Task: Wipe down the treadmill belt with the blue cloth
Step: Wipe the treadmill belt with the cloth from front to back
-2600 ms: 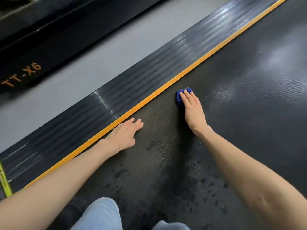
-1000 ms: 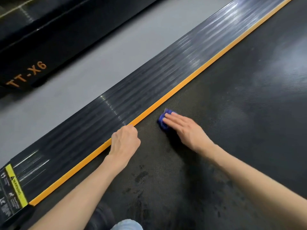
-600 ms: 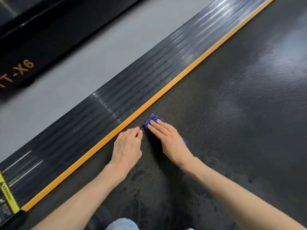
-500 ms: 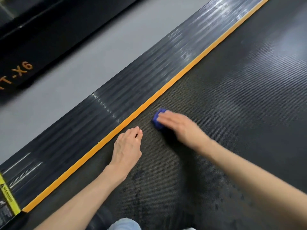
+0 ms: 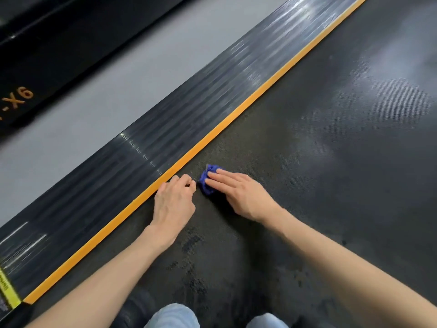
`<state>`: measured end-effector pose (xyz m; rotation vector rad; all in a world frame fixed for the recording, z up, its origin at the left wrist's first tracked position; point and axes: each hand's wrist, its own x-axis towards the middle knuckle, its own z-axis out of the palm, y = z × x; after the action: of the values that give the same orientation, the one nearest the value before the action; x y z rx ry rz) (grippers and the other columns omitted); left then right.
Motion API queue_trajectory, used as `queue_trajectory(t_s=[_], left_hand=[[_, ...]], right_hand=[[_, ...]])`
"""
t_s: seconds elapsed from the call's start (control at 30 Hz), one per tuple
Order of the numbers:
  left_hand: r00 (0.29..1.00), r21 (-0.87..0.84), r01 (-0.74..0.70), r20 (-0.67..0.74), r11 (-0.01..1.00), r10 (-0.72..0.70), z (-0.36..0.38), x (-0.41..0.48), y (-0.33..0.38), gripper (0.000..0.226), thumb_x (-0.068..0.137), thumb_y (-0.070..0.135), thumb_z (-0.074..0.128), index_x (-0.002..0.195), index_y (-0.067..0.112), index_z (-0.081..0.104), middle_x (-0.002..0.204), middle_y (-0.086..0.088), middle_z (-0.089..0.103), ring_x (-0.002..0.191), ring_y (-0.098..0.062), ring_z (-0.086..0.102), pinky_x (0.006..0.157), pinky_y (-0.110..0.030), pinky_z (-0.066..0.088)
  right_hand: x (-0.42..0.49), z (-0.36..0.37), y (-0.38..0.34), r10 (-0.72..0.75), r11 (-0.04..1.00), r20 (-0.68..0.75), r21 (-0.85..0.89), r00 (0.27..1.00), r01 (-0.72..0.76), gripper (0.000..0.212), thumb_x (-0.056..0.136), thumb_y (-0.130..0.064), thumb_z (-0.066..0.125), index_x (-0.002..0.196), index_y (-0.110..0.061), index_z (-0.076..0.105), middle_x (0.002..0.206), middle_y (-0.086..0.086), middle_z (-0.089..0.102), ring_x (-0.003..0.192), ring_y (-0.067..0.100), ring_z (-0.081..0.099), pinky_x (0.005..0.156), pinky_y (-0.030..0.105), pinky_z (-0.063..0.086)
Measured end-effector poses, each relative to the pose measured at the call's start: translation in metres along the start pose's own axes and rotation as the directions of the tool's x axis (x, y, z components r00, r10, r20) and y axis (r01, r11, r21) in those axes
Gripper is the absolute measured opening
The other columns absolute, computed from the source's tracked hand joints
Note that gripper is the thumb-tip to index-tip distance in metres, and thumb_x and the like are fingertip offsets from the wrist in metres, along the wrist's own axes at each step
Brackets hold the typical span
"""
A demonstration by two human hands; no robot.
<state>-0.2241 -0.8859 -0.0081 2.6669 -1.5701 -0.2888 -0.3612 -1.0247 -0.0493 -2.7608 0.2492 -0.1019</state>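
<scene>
Head view, looking down: black belt (image 5: 331,162) — fine pebbled rubber weave, matt, with pale glare patches toward the far right and dark blotchy marks near the bottom. On it, close to its left edge, blue cloth (image 5: 207,185), bunched into a small soft wad. Pressed down from above by right hand (image 5: 238,192), fingers straight and side by side, laid flat across the wad rather than curled round it; blue showing only past the fingertips and on the thumb side. Left hand (image 5: 173,202) just beside the cloth, resting on the belt against orange stripe (image 5: 236,114), fingers curled under into a loose fist, nothing seen in them. Stripe narrow, smooth, straight, running diagonally along the belt edge. Beyond it, side rail (image 5: 177,119) — dark, ribbed lengthwise, glossy in streaks. Yellow label (image 5: 7,290) at the rail's near end, print too blurred to read. Smooth grey floor (image 5: 106,86) left of the rail; past that, black machine base (image 5: 47,55) with orange lettering "-X6". Two knees (image 5: 175,316) in light blue denim at the bottom edge.
</scene>
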Motion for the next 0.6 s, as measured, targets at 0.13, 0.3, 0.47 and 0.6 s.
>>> queue_trajectory(t_s=[0.13,0.3,0.47,0.6], left_hand=[[0.998,-0.002,-0.030,-0.059,1.000,0.030,0.006,0.000,-0.004,0.039,0.059,-0.008,0.073,0.094,0.008,0.074,0.090,-0.004,0.068,0.074,-0.022,0.061,0.056,-0.031,0.047],[0.992,-0.012,-0.056,-0.115,0.998,0.054,0.015,-0.002,-0.007,0.043,0.053,-0.013,0.073,0.091,0.007,0.075,0.089,-0.004,0.068,0.071,-0.025,0.061,0.052,-0.031,0.046],[0.988,-0.028,-0.061,-0.143,0.998,0.056,0.015,-0.004,-0.010,0.045,0.056,-0.013,0.070,0.097,0.007,0.074,0.093,-0.005,0.069,0.075,-0.025,0.062,0.058,-0.032,0.048],[0.989,-0.036,-0.051,-0.140,0.998,0.045,0.014,-0.004,-0.008,0.041,0.061,-0.013,0.070,0.096,0.008,0.074,0.090,-0.005,0.068,0.074,-0.025,0.061,0.058,-0.032,0.046]], right_hand=[[-0.012,-0.033,0.085,0.388,0.915,-0.209,-0.030,0.898,-0.402,0.054,0.084,-0.004,0.041,0.136,-0.014,0.045,0.144,0.006,0.042,0.136,0.026,0.035,0.111,0.038,0.022],[-0.006,-0.030,0.045,0.525,0.851,-0.226,0.116,0.821,-0.512,0.051,0.075,0.000,0.044,0.125,-0.004,0.051,0.128,0.014,0.052,0.119,0.034,0.045,0.102,0.049,0.036],[-0.057,0.013,-0.031,-0.082,0.995,0.076,0.055,0.994,0.078,0.055,0.083,-0.012,0.046,0.137,-0.021,0.041,0.143,-0.002,0.043,0.135,0.016,0.035,0.113,0.033,0.020],[-0.047,-0.033,0.064,0.413,0.911,-0.174,0.073,0.894,-0.407,0.049,0.080,0.006,0.048,0.124,-0.013,0.054,0.126,0.012,0.056,0.118,0.038,0.050,0.099,0.051,0.035]])
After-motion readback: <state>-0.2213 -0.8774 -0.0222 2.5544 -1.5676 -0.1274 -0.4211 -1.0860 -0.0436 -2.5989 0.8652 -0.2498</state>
